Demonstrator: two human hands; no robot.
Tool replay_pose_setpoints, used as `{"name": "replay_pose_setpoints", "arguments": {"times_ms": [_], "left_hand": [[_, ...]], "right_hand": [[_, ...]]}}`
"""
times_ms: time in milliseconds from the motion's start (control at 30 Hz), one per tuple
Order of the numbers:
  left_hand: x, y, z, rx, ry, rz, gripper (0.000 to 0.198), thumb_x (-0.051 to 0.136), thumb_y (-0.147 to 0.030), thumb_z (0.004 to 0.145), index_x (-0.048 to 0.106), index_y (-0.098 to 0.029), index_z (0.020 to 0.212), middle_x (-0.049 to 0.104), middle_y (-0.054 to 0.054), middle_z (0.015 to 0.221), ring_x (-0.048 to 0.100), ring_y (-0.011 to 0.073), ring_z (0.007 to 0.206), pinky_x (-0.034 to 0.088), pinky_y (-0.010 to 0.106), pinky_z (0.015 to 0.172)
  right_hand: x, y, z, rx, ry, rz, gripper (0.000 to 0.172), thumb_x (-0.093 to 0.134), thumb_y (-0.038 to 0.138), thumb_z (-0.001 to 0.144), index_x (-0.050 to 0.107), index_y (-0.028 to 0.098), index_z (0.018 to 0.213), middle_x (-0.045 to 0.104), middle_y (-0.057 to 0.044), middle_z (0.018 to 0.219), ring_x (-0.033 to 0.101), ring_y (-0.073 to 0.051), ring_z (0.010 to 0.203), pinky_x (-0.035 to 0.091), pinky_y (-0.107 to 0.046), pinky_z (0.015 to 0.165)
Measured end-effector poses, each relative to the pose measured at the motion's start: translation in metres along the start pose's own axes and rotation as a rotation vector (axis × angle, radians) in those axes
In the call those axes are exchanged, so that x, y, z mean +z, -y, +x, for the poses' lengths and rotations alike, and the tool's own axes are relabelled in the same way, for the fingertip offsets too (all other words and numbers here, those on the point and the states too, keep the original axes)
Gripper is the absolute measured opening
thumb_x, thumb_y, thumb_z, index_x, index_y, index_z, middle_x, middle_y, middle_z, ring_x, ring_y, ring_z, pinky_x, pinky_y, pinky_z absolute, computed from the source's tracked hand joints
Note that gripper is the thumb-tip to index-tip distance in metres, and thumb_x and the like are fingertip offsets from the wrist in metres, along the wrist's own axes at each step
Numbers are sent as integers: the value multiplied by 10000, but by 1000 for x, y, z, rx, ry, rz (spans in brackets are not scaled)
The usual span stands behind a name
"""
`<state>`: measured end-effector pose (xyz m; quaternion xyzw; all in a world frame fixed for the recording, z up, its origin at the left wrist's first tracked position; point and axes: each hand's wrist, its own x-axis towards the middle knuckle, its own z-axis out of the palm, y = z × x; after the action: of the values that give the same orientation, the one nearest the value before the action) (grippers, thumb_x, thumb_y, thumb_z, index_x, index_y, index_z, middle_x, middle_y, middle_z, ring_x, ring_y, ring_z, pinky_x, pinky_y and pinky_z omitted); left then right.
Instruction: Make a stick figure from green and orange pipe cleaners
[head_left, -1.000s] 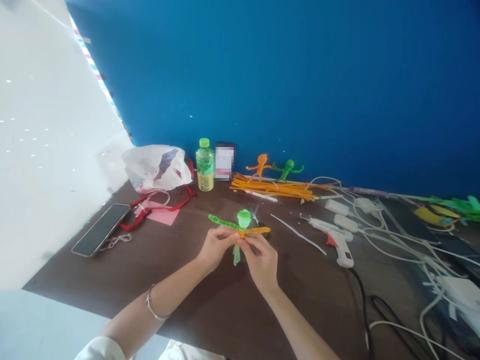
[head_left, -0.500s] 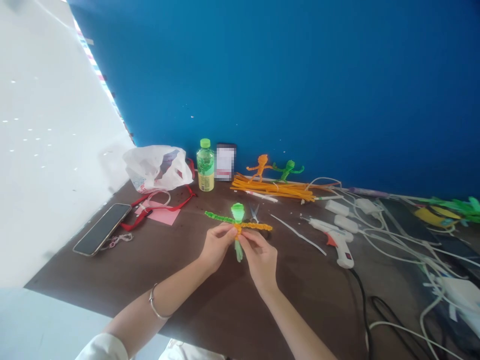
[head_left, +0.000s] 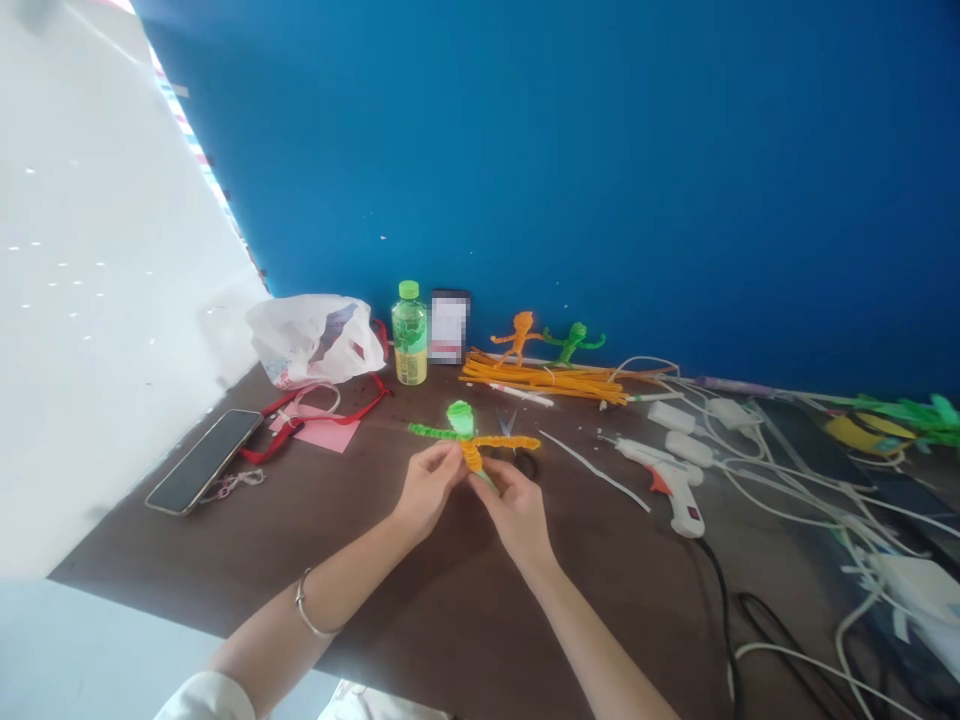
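Note:
Between both hands, above the middle of the table, is a pipe cleaner figure (head_left: 471,455) with a green head, one green arm, one orange arm and an orange-wrapped body. My left hand (head_left: 429,488) pinches it at the body, just below the green arm. Lower down, the fingers of my right hand (head_left: 517,510) are closed around its pale green lower end, which they mostly hide. Behind the orange arm lies a pair of scissors (head_left: 508,422), partly covered. A bare white stem (head_left: 596,465) rests on the table to the right.
Orange pipe cleaners (head_left: 555,380) lie bundled at the back, with an orange figure (head_left: 519,335) and a green figure (head_left: 576,343) behind. A glue gun (head_left: 675,480) and tangled cables are right. A bottle (head_left: 410,340), plastic bag (head_left: 315,335) and phone (head_left: 202,462) are left.
The figure has tilted, its head leaning left and its lower end swinging right. My right hand has shifted slightly left and now covers most of the pale green end.

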<state>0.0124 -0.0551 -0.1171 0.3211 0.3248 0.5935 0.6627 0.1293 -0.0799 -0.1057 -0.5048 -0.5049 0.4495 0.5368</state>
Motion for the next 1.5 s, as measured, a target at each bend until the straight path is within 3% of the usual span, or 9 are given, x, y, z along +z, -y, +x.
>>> {"name": "replay_pose_setpoints", "arguments": {"times_ms": [133,300,400,533,700,867,1200,1400,1500], "left_hand": [[-2,-5,2,5,56,42,277,629,-383,686,683,-121,757,634,88,881,569,183,840,431,350,831],[-4,-5,0,0,79,262,248,668,-326,652,685,-129,803,634,86,913,564,181,828,447,314,776],[-4,-5,0,13,84,246,289,648,-339,671,671,-143,883,645,68,845,567,149,725,457,309,737],[-5,-5,1,69,46,332,262,657,-341,655,683,-152,834,656,67,869,574,186,834,437,322,808],[-6,-3,1,83,151,448,278,690,-315,614,678,-153,839,654,62,829,578,183,767,456,311,738],[-7,-6,3,94,194,481,203,638,-322,666,671,-154,776,644,41,749,565,163,697,451,290,687],[-8,-7,5,98,235,519,302,638,-299,662,654,-148,923,631,73,876,574,179,768,463,302,731],[-8,-4,3,69,268,491,271,613,-266,684,649,-148,924,637,60,787,580,182,771,460,311,743],[-7,-7,4,83,258,512,232,621,-250,666,659,-148,872,624,49,761,565,159,710,459,289,696]], "right_hand": [[-5,1,2,53,-19,-93,258,618,334,695,667,139,856,687,-65,802,633,-181,638,526,-328,642],[-6,0,3,55,37,-83,284,618,362,695,679,146,868,694,-64,785,648,-206,702,523,-337,682],[-10,-5,6,-2,86,-118,291,577,370,730,671,157,903,692,-77,850,646,-223,780,511,-367,741],[-16,-11,8,-144,80,-325,224,530,342,769,664,188,864,681,-74,880,632,-225,802,504,-364,744],[-16,-11,6,-256,82,-398,187,490,307,795,629,181,807,649,-67,792,618,-189,733,512,-306,672],[-16,-8,6,-282,42,-421,160,515,303,773,621,184,786,646,-57,768,610,-180,707,507,-303,658],[-16,-8,9,-93,18,-212,249,596,380,712,590,159,826,643,-67,780,615,-181,714,508,-284,620],[-15,-2,10,-19,146,-224,226,560,388,742,572,163,759,624,-34,714,589,-150,621,478,-261,573],[-18,-5,11,-46,121,-289,222,535,385,762,575,167,754,627,-35,716,585,-158,634,469,-271,598]]}}
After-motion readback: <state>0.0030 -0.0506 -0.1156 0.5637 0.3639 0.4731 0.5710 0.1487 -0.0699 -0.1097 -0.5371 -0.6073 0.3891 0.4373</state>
